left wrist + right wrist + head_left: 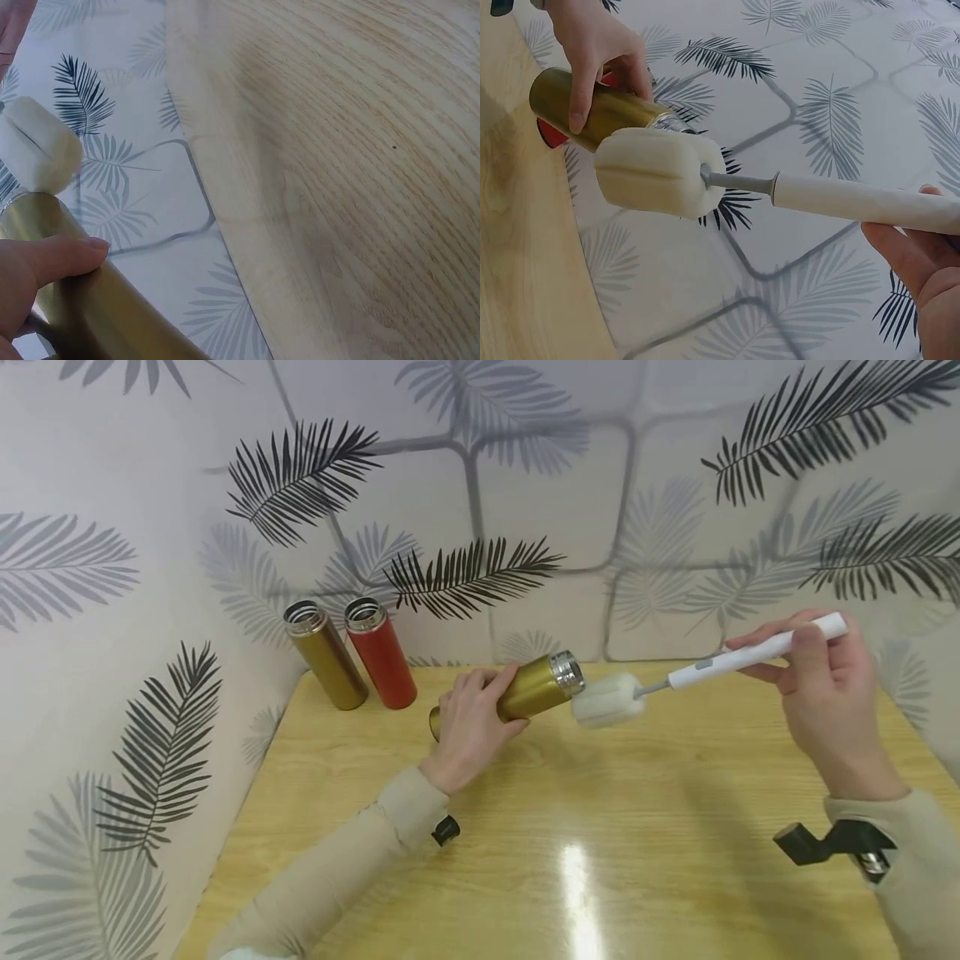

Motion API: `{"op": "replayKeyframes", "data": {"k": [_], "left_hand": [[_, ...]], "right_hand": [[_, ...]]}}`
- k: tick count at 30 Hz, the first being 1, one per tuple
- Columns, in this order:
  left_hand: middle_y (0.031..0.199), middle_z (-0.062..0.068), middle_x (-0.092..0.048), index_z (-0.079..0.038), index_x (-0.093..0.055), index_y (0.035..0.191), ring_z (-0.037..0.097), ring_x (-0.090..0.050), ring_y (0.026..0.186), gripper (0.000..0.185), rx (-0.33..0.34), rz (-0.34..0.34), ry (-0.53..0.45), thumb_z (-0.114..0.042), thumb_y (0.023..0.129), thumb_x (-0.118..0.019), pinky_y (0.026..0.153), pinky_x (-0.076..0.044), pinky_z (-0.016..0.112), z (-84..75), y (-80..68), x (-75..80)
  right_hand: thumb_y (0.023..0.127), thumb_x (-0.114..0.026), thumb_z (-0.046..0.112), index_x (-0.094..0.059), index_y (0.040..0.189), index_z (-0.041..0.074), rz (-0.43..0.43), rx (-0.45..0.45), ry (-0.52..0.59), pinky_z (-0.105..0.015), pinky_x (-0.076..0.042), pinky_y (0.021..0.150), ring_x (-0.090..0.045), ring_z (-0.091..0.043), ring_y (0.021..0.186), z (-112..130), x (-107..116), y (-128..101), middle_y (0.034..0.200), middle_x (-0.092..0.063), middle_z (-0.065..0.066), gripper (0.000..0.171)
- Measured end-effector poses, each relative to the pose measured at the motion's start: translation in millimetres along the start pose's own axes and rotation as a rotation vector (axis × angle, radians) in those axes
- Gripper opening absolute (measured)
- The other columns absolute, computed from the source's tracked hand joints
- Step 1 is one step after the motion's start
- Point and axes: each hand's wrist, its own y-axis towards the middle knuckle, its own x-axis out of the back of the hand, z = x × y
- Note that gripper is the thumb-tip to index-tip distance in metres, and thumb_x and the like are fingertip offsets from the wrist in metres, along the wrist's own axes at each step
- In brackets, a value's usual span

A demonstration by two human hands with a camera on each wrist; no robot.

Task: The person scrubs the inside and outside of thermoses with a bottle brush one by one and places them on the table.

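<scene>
My left hand (471, 727) grips a gold thermos flask (534, 688) round its body, tilted nearly level with its steel mouth to the right. In the left wrist view the thumb lies across the flask (112, 307). Between thumb and fingers my right hand (825, 693) holds the white handle of a bottle brush (757, 653). The brush's cream sponge head (609, 700) is right at the flask's mouth, outside it. In the right wrist view the sponge (656, 171) overlaps the flask's rim, and its grey stem runs into the handle.
A second gold flask (330, 660) and a red flask (382, 656) stand uncapped side by side at the table's back left. The wooden table (510, 860) meets a leaf-patterned wall (547, 502) at the back. Each wrist wears a small black camera mount.
</scene>
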Motion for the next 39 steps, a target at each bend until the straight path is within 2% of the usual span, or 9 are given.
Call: {"op": "replayKeyframes", "data": {"k": [7, 11, 18, 25, 28, 30, 35, 39], "left_hand": [[0.130, 0.009, -0.064, -0.023, -0.056, 0.152, 0.031, -0.056, 0.120, 0.077, -0.030, 0.040, 0.121, -0.033, 0.083, -0.090, 0.093, -0.047, 0.060, -0.9, -1.1, -2.1], [0.130, 0.009, -0.064, -0.023, -0.057, 0.151, 0.031, -0.057, 0.119, 0.077, -0.052, 0.050, 0.102, -0.033, 0.083, -0.091, 0.094, -0.047, 0.060, -1.7, -4.6, -5.6], [0.131, 0.009, -0.065, -0.021, -0.057, 0.151, 0.030, -0.058, 0.119, 0.079, -0.082, 0.041, 0.033, -0.030, 0.081, -0.092, 0.098, -0.046, 0.061, -4.2, -6.7, -6.4], [0.136, 0.008, -0.065, -0.019, -0.056, 0.152, 0.030, -0.057, 0.124, 0.079, -0.096, 0.049, -0.040, -0.027, 0.082, -0.092, 0.101, -0.045, 0.059, -3.4, -8.6, -7.2], [0.138, 0.008, -0.065, -0.018, -0.055, 0.152, 0.030, -0.057, 0.124, 0.080, -0.107, 0.045, -0.074, -0.025, 0.082, -0.092, 0.103, -0.046, 0.057, -2.3, -10.1, -8.2], [0.138, 0.010, -0.065, -0.016, -0.055, 0.152, 0.031, -0.058, 0.125, 0.081, -0.116, 0.039, -0.100, -0.024, 0.081, -0.092, 0.104, -0.046, 0.056, -2.1, -10.7, -8.6], [0.138, 0.011, -0.066, -0.014, -0.054, 0.152, 0.033, -0.061, 0.125, 0.083, -0.087, 0.013, -0.164, -0.022, 0.079, -0.094, 0.104, -0.049, 0.053, -3.2, -8.2, -5.9], [0.137, 0.011, -0.068, -0.013, -0.054, 0.149, 0.033, -0.061, 0.124, 0.081, -0.009, 0.030, -0.198, -0.022, 0.079, -0.094, 0.103, -0.049, 0.054, -3.3, -4.9, -3.0]], "right_hand": [[0.109, -0.042, 0.001, -0.046, 0.107, -0.014, -0.014, 0.013, 0.254, -0.046, -0.061, 0.087, -0.072, -0.042, 0.097, 1, -7, 11, 0.103, -0.066, -0.032, 0.016], [0.108, -0.044, 0.000, -0.046, 0.105, -0.016, -0.051, 0.037, 0.288, -0.049, -0.061, 0.086, -0.072, -0.044, 0.096, -6, -13, 15, 0.102, -0.065, -0.032, 0.016], [0.108, -0.048, 0.003, -0.048, 0.107, -0.013, -0.170, 0.081, 0.208, -0.046, -0.062, 0.082, -0.073, -0.041, 0.090, -14, -16, 17, 0.099, -0.064, -0.029, 0.016], [0.107, -0.050, 0.003, -0.048, 0.108, -0.012, -0.234, 0.084, 0.190, -0.046, -0.062, 0.079, -0.074, -0.041, 0.086, -20, -11, 19, 0.096, -0.065, -0.030, 0.015], [0.106, -0.052, 0.003, -0.049, 0.106, -0.011, -0.256, 0.071, 0.147, -0.044, -0.063, 0.079, -0.074, -0.039, 0.086, -22, -6, 17, 0.095, -0.065, -0.029, 0.014], [0.107, -0.052, 0.006, -0.052, 0.105, -0.006, -0.270, 0.068, 0.065, -0.042, -0.063, 0.080, -0.074, -0.036, 0.088, -23, -2, 14, 0.096, -0.066, -0.026, 0.013], [0.108, -0.053, 0.010, -0.053, 0.108, 0.000, -0.287, 0.020, -0.023, -0.039, -0.062, 0.083, -0.074, -0.033, 0.091, -21, 5, 6, 0.098, -0.067, -0.022, 0.010], [0.107, -0.051, 0.004, -0.050, 0.108, -0.005, -0.262, -0.001, 0.028, -0.042, -0.061, 0.083, -0.074, -0.034, 0.088, -18, 8, 1, 0.098, -0.065, -0.024, 0.009]]}}
